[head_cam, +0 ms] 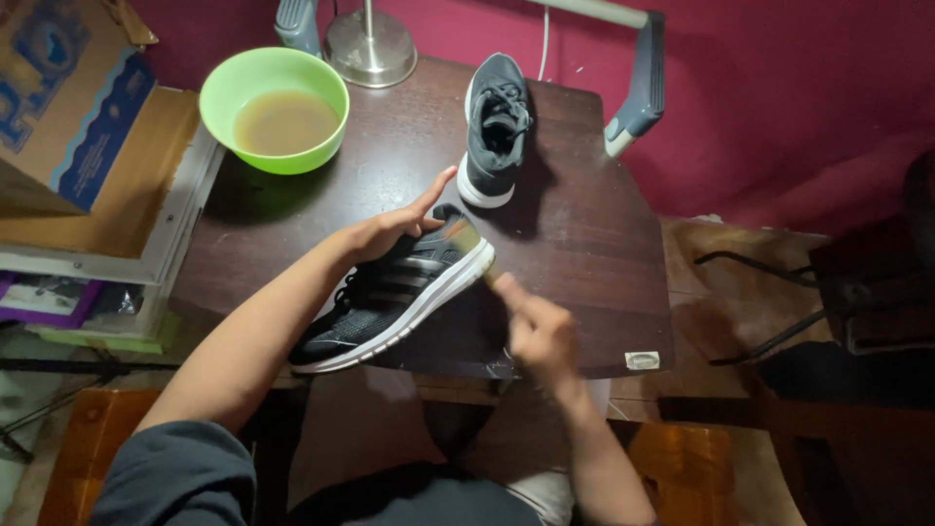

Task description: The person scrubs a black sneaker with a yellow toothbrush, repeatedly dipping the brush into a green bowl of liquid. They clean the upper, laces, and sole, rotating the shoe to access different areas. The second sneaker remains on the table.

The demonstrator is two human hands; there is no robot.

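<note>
Head view showed the person's lap at the near edge, with a dark sleeve (180, 477) at near left. Just beyond, the right hand (541, 331) was closed around a small brush (487, 271), blurred, whose tip touched the heel end of a black shoe (390, 302) with a white sole. That shoe lay tilted on its side at the near edge of a dark wooden table (594, 244). The left hand (394, 229) rested flat on top of the shoe, fingers spread and the thumb raised. A small pale sticker (642, 360) sat on the table's near right corner.

Farther back, a second shoe (495, 127) stood upright, well apart from the first, toe pointing far. At far left on the table was a green bowl (275, 107) holding murky brownish liquid. Past it stood a round metal lamp base (370, 49). Off the table to the far left, a brown cardboard box (63, 97) with blue printed panels rested on a stack of flat things. A red wall (779, 88) closed the back.
</note>
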